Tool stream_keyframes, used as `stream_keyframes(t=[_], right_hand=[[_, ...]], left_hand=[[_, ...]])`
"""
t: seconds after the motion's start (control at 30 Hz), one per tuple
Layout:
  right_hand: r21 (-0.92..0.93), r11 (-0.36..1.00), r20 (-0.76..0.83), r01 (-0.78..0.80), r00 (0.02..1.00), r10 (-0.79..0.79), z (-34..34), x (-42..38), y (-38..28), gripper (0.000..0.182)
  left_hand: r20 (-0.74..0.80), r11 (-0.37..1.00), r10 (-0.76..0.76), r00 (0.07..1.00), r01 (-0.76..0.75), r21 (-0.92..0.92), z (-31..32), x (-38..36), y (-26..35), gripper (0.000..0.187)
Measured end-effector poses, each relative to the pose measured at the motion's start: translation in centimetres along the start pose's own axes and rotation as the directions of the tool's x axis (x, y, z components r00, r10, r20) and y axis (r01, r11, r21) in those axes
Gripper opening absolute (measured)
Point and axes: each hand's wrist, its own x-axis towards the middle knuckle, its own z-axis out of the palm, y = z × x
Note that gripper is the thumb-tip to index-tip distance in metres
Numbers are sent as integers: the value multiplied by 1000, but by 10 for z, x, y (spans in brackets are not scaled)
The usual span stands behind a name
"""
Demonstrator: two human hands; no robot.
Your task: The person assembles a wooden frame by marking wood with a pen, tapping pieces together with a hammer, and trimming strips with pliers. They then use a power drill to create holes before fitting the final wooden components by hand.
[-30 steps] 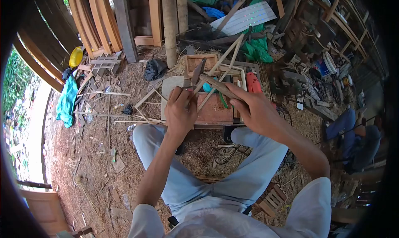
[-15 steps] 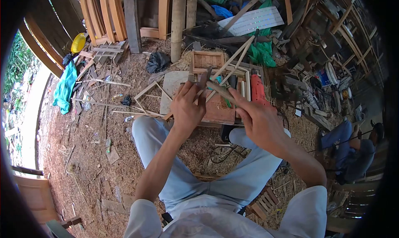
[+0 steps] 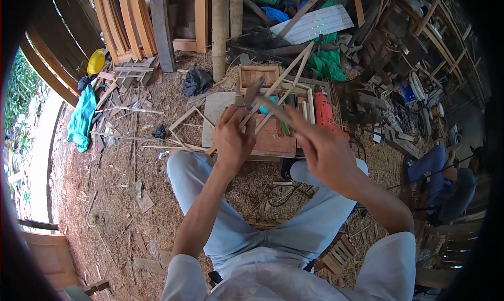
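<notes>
My right hand (image 3: 328, 154) is wrapped round the wooden handle of a hammer (image 3: 278, 111). The dark hammer head (image 3: 254, 91) is up by the fingers of my left hand. My left hand (image 3: 233, 138) is closed, its fingers pinched at the lower end of a thin wooden strip (image 3: 286, 79) that slants up to the right. The exact spot under the fingers is partly hidden. Beneath both hands is a low reddish wooden block (image 3: 273, 138). Just past it stands a small wooden box (image 3: 261, 74).
A red power drill (image 3: 324, 112) lies to the right of the block. Thin strip frames (image 3: 184, 125) lie at the left on shavings-covered ground. A black plastic bag (image 3: 197, 83) and a bamboo post (image 3: 219, 38) are ahead. Another person (image 3: 446, 185) sits at the far right.
The hammer head has shifted slightly left and down, closer to my left fingers. My left hand keeps its grip, and the view has tilted a little.
</notes>
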Motion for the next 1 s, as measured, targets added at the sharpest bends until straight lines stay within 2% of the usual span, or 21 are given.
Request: stream_keyframes(t=[0.07, 0.1, 0.17, 0.2, 0.27, 0.3, 0.37, 0.4, 0.47, 0.5, 0.57, 0.7, 0.77, 0.8, 0.87, 0.9, 0.97, 1.0], right_hand=[[-126, 990, 225, -59, 970, 86, 3, -3, 4, 47], [-128, 990, 217, -62, 972, 89, 2, -2, 4, 47], [-15, 999, 46, 29, 999, -28, 2, -2, 3, 47], [-14, 1000, 47, 24, 999, -24, 1, -3, 2, 47], [-53, 998, 89, -26, 996, 31, -2, -4, -2, 48], [-52, 998, 90, -25, 996, 30, -2, -4, -2, 48], [-215, 975, 249, -49, 963, 104, -5, -1, -2, 49], [-219, 974, 246, -49, 964, 104, -4, -1, 1, 49], [-39, 999, -8, 27, 1000, -27, 2, -3, 6, 51], [-35, 999, -6, 24, 1000, -24, 3, -4, 6, 51], [-155, 987, 190, -46, 979, 76, 3, -5, 4, 52], [-123, 991, 168, -44, 984, 65, 1, -2, 4, 52], [22, 997, 27, -77, 997, 76, -3, -2, -6, 51], [25, 997, 31, -79, 996, 78, 2, -3, -2, 51], [-104, 994, 141, -43, 988, 58, 15, -7, 8, 50], [-107, 993, 126, -45, 990, 58, 13, -6, 8, 50], [11, 997, 87, -72, 994, 71, 9, -6, 9, 47], [14, 997, 89, -71, 994, 70, 7, -5, 8, 47]], left_hand=[[-18, 998, -31, 999, 30, -50, 2, 1, 0, 9], [-16, 998, -23, 1000, 22, -53, 1, 2, 1, 9], [25, 993, -103, 994, 104, -51, -2, 0, 5, 8], [30, 993, -105, 994, 106, -51, -2, 0, 5, 8], [-34, 1000, 29, 999, -30, -10, -2, 2, 4, 9], [-35, 1000, 29, 999, -29, -9, -3, 1, 4, 9], [3, 996, -58, 998, 58, -64, -1, 2, 2, 9], [1, 996, -55, 999, 54, -68, 0, 4, 2, 9], [-22, 1000, 20, 1000, -20, 3, -2, 2, 0, 9], [-18, 1000, 17, 1000, -17, 5, -1, 1, 0, 9], [-3, 999, -21, 1000, 21, -38, -1, 1, 2, 9], [17, 998, -49, 999, 50, -45, -2, 3, 0, 9], [2, 999, 27, 1000, -27, -27, -2, 4, 0, 8], [5, 999, 23, 1000, -23, -25, -2, 2, 0, 8], [18, 996, -54, 998, 55, -70, -2, 3, 3, 8], [19, 997, -39, 999, 40, -73, -2, 6, 3, 8], [15, 998, -63, 998, 63, -5, -3, 2, 1, 7], [15, 998, -65, 998, 65, -2, -4, 1, 0, 7]])
